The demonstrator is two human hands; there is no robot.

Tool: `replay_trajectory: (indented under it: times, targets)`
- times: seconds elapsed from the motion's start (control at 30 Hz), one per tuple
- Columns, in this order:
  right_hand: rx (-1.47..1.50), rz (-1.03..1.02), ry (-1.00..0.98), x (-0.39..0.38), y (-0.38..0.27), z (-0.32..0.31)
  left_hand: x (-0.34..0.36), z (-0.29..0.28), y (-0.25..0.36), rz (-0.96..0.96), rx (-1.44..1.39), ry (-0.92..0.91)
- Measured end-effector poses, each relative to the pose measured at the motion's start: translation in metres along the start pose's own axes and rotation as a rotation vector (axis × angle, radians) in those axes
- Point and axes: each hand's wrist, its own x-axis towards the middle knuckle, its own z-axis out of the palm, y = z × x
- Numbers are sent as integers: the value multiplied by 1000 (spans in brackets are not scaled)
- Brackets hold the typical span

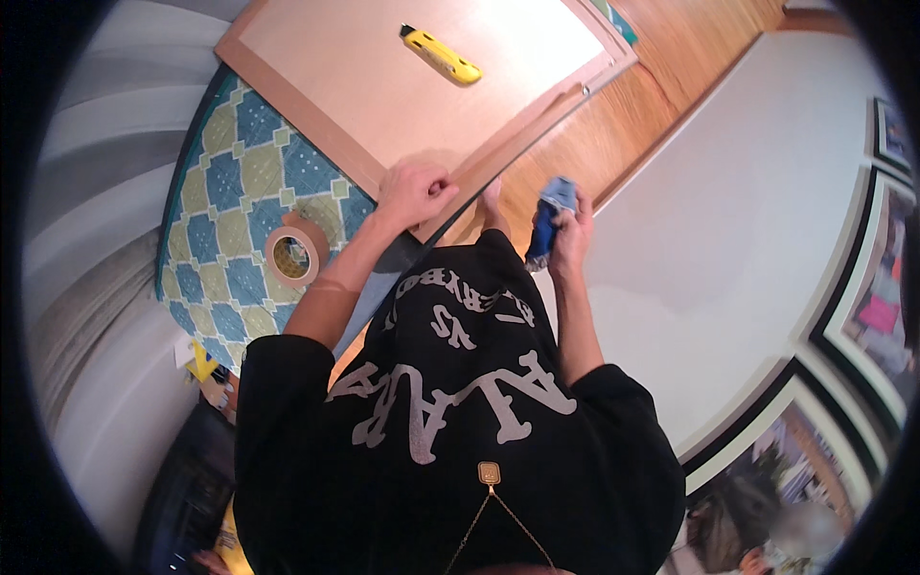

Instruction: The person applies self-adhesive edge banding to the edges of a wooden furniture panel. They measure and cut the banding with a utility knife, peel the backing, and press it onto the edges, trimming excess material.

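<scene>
A large framed panel (356, 84) lies with its flat tan back up, brown tape running along its borders. At its near corner rests my left hand (414, 195), its fingers curled closed; whether they pinch anything is hidden. Off to the right of the panel, my right hand (573, 233) grips a crumpled blue cloth-like bundle (546, 228), pale on top and darker below. On the panel's far part lies a yellow utility knife (443, 56). A roll of brown tape (292, 251) sits left of my left forearm.
Under the panel is a bed or padded surface with a blue and green patterned cover (235, 206). Wooden floor (661, 86) runs along the right. Framed pictures (834, 335) hang on the white wall at right; a pale curtain (115, 172) hangs at left.
</scene>
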Motion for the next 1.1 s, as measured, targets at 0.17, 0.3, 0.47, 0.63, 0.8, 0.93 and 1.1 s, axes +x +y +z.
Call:
replay_trajectory:
  times: [0.17,0.3,0.47,0.63,0.8,0.93,1.1]
  targets:
    - [-707,-499,-29,-27,54,46,2,0,-9,13,-24,7]
    - [-560,-422,65,-48,85,86,-2,1,-13,18,-157,85]
    - [-870,-492,130,-68,84,115,-2,3,-19,7,-267,119]
    - [-832,-553,139,-77,88,127,-5,2,-23,-68,-335,125]
    - [-869,-556,133,-76,78,131,-3,2,-22,-20,-296,128]
    - [-969,-482,124,-53,69,127,-7,3,-26,-44,-354,128]
    - [-1016,-341,190,13,23,110,-9,-1,-27,-48,-334,137]
